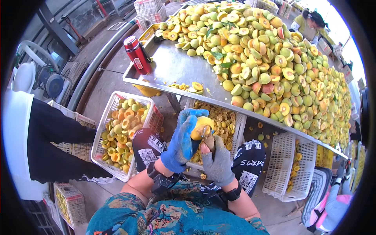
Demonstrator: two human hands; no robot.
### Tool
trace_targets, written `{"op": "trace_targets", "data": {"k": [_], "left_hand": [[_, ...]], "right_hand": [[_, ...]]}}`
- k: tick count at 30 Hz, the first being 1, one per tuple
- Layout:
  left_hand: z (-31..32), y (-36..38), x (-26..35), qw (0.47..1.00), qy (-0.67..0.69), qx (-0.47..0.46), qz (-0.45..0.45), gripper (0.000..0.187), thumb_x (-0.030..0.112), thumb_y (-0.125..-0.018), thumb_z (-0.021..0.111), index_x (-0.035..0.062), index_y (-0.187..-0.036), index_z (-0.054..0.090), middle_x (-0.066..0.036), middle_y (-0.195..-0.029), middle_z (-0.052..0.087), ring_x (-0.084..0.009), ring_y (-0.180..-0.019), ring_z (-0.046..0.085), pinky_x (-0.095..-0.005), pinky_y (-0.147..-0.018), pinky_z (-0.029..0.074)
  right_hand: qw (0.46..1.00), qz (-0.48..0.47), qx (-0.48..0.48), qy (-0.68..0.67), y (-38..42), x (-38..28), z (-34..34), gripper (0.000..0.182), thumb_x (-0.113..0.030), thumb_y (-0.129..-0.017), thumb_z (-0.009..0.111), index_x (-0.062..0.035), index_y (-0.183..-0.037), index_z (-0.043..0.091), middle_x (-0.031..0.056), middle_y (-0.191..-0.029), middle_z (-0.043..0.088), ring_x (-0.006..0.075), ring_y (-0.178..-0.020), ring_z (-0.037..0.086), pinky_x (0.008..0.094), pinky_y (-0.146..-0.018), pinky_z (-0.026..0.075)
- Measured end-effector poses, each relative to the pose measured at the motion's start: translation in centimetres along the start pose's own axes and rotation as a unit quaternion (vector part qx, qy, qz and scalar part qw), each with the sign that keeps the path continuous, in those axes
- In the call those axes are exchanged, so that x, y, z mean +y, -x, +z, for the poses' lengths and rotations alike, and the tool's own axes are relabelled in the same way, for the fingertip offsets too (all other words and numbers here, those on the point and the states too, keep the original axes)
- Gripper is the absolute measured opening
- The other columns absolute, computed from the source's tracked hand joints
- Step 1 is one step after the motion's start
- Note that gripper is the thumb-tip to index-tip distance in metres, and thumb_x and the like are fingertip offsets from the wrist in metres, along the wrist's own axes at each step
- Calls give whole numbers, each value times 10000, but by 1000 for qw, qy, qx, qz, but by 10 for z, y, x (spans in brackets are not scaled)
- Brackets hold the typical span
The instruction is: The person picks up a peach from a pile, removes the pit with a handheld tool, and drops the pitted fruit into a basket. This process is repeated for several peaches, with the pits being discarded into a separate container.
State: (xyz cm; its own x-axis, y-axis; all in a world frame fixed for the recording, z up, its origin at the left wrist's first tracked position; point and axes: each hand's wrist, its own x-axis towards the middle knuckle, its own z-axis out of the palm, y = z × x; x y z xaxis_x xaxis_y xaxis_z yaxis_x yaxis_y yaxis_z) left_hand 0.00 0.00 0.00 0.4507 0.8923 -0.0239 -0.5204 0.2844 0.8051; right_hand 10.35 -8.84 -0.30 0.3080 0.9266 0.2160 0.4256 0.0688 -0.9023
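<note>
My left hand (181, 139), in a blue glove, is closed around a yellow peach half (200, 124), with its cut side facing right and toward me. My right hand (220, 162), in a grey glove with a bare thumb tip, grips the short handle of a pitting tool (206, 132). Its curved metal end touches the brownish middle of the fruit; the exact shape of the blade is hard to make out. Below both hands, a white crate (239, 127) holds many small brown-yellow pits and scraps. To the left, another white crate (98, 133) contains pitted peach halves (124, 131).
A metal table (166, 58) bears a large heap of halved peaches (250, 51) and a red thermos (138, 55). A person in dark trousers (58, 137) stands at left. White crates (280, 164) stand at right; another person (307, 25) is beyond the heap.
</note>
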Motion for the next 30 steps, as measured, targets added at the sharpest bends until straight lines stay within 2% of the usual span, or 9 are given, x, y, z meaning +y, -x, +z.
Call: {"op": "trace_targets", "data": {"k": [2, 9, 15, 19, 21, 24, 28, 29, 30], "left_hand": [[6, -4, -12, 997, -20, -1, 71, 335, 368, -948, 549, 111, -1129, 433, -143, -1187, 539, -237, -1054, 552, -356, -927, 472], [-2, 33, 14, 994, -24, -8, 110, 329, 365, -957, 529, 88, -1113, 443, -149, -1128, 555, -232, -977, 584, -350, -850, 506], [-1, 39, 30, 999, -37, -2, 25, 490, 503, -981, 450, 38, -1109, 534, -150, -984, 626, -241, -841, 633, -345, -763, 537], [1, 37, 38, 998, 8, 5, -58, 631, 585, -979, 377, 9, -940, 634, -157, -850, 647, -245, -736, 635, -334, -731, 529], [-6, 34, 46, 990, -47, -127, -26, 595, 522, -992, 428, -23, -931, 659, -131, -860, 667, -203, -780, 646, -313, -735, 527], [-3, 26, 51, 963, -215, -164, -16, 584, 492, -1004, 410, -15, -840, 648, -155, -854, 648, -248, -757, 635, -348, -722, 516], [-13, 20, 48, 932, -274, -234, -27, 518, 424, -998, 468, -24, -805, 643, -145, -842, 648, -249, -775, 639, -361, -730, 522], [-13, 21, 44, 962, -141, -228, -53, 481, 411, -990, 491, -18, -832, 642, -141, -853, 649, -261, -785, 645, -369, -735, 531], [-12, 20, 38, 973, -4, -219, -77, 446, 398, -983, 515, -11, -859, 642, -137, -864, 651, -273, -795, 651, -376, -740, 540]], "right_hand": [[999, -12, -9, 30, -4, 7, -8, 301, -283, -896, 650, -19, -973, 526, 249, -698, 600, 438, -666, 623, 474, -545, 462], [998, -20, -34, 47, 18, -21, 15, 297, -273, -895, 648, -13, -965, 524, 245, -693, 601, 449, -673, 620, 488, -556, 466], [993, 5, -99, 66, 22, -32, 6, 324, -236, -917, 616, 46, -1063, 551, 247, -761, 637, 432, -726, 646, 443, -599, 487], [981, 46, -189, -13, 24, -40, -8, 346, -265, -916, 612, 49, -1051, 561, 234, -774, 648, 409, -748, 665, 427, -624, 492], [975, 54, -215, -32, 23, -46, -13, 346, -268, -916, 610, 49, -1047, 564, 225, -773, 652, 395, -755, 673, 420, -633, 493], [970, 62, -232, 43, 24, -46, -16, 360, -271, -918, 605, 59, -1054, 557, 232, -804, 657, 365, -798, 689, 421, -664, 495], [919, 167, -312, -177, 23, -23, -20, 413, -393, -940, 562, 15, -1004, 577, 99, -714, 608, 213, -594, 597, 325, -553, 439], [848, 238, -378, -284, 22, -17, -23, 438, -440, -946, 544, -7, -994, 580, 42, -679, 571, 149, -542, 536, 282, -529, 411], [848, 238, -378, -285, 21, -16, -24, 438, -440, -946, 544, -7, -994, 580, 42, -679, 571, 149, -542, 536, 282, -529, 411]]}}
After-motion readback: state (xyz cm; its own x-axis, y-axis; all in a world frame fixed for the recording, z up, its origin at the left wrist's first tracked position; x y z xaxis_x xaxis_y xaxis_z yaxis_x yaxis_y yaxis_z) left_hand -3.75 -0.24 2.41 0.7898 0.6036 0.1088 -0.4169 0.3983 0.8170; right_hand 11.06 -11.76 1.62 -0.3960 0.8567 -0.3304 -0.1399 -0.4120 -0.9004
